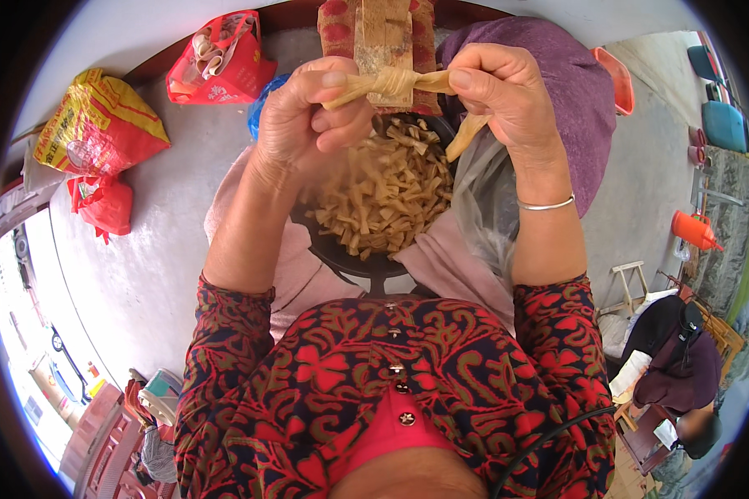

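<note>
Hands: left hand (312, 108) and right hand (499, 91) | grip: both pinching knotted tan strip (394, 81) | below: dark bowl (341, 254) of knotted strips

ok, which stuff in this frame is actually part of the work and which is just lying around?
In use: left hand and right hand pinching a knotted tan strip; dark bowl heaped with knotted strips.

Lying about: red bag, yellow-red sack, orange watering can, purple cloth, wooden stool.
</note>
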The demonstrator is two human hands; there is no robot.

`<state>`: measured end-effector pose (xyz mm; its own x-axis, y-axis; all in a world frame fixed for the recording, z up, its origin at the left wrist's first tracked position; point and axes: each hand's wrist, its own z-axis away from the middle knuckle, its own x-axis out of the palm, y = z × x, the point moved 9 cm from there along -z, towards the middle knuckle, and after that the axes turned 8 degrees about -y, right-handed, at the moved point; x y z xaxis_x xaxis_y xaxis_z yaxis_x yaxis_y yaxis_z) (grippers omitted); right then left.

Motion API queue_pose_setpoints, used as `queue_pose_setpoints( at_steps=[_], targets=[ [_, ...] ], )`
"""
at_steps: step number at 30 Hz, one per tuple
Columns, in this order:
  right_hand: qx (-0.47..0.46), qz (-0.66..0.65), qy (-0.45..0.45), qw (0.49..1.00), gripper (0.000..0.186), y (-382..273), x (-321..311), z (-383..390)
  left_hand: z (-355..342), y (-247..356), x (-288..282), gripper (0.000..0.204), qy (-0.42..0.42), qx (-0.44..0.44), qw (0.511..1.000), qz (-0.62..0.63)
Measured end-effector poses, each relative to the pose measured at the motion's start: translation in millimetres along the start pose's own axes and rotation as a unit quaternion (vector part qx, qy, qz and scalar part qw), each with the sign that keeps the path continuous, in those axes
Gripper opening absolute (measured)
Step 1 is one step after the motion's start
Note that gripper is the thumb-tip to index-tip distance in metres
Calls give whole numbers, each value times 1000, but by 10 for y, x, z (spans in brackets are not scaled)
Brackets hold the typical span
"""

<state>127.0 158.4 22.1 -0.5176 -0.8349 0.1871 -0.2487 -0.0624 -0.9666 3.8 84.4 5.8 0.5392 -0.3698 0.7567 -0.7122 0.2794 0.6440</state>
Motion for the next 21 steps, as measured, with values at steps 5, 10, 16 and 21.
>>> queue_pose_setpoints(
  at_steps=[5,10,16,21],
  targets=[
    [25,54,-27,998,17,31,11,9,46,275,-299,61,125,-71,885,-442],
    [52,155,-81,983,18,258,89,-31,-53,267,191,50,67,51,648,-757],
    [28,-5,-41,999,7,163,158,-112,-160,109,197,21,120,2,732,-671],
    [33,-113,-54,992,13,159,228,-85,-151,69,299,21,55,-65,734,-674]
  ],
)
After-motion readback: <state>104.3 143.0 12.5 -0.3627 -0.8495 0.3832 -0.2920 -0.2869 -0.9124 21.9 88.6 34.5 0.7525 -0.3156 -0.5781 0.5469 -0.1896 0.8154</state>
